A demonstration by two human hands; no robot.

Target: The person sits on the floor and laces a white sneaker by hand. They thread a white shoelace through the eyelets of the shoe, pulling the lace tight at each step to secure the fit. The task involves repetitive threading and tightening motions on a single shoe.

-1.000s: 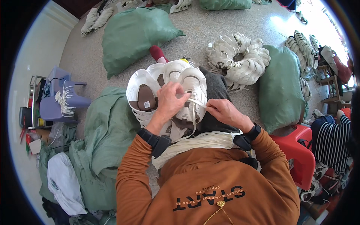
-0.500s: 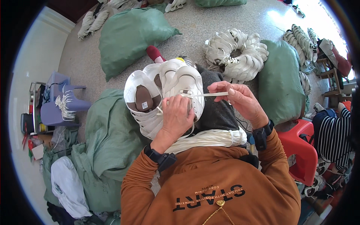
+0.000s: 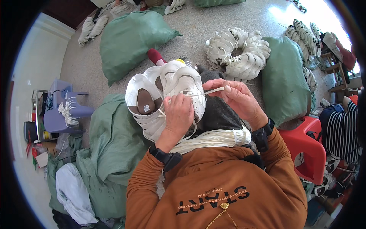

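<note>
A white shoe upper (image 3: pixel 187 82) with an eyelet row rests on my lap, on top of a stack of similar white shoe uppers (image 3: pixel 142 121) with brown linings. My left hand (image 3: pixel 178 116) lies over its near side, fingers curled and closed on it; what lies under the fingertips is hidden. Just right of the upper, my right hand (image 3: pixel 242 100) pinches a flat cream shoelace (image 3: pixel 214 91) between thumb and fingers. The lace runs from the eyelets to that pinch. A thick bundle of pale laces (image 3: pixel 213 140) lies across my lap.
Green sacks (image 3: pixel 133 42) stand ahead, and another green sack (image 3: pixel 286 82) is to the right. A ring of white uppers (image 3: pixel 249 55) sits on the floor. A red stool (image 3: pixel 305 147) is close on my right; a purple stool (image 3: pixel 68 114) holding laces is on my left.
My right hand has come a little closer to the shoe upper, and the lace span between them looks shorter and less straight. My left hand stays on the upper. The view has shifted slightly.
</note>
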